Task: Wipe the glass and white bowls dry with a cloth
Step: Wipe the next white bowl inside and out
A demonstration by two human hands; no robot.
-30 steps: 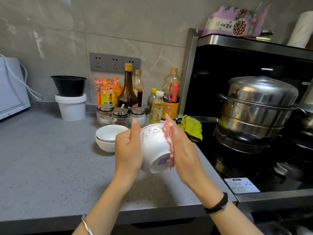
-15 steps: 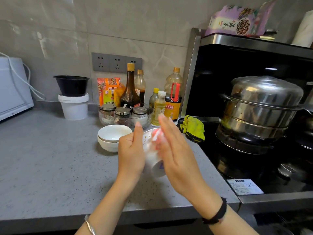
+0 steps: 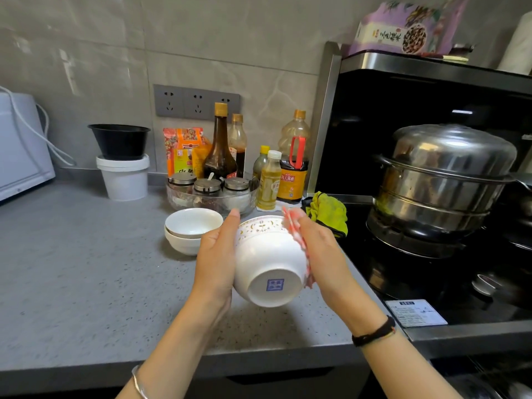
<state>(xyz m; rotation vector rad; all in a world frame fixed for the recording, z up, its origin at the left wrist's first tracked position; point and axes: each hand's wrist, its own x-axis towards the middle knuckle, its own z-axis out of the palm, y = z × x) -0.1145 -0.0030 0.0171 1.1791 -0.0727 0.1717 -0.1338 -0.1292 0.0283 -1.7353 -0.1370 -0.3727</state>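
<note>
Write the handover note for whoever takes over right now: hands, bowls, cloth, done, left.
Left hand: flat against the side of the patterned white bowl, holding it above the counter, foot towards the camera.
Right hand: straight fingers press the pink cloth on the bowl's other side.
Two stacked white bowls sit on the counter; the glass bowl behind them holds jars.
Done: cannot tell which are dry.
Left: finish this bowl, then check the rest.
</note>
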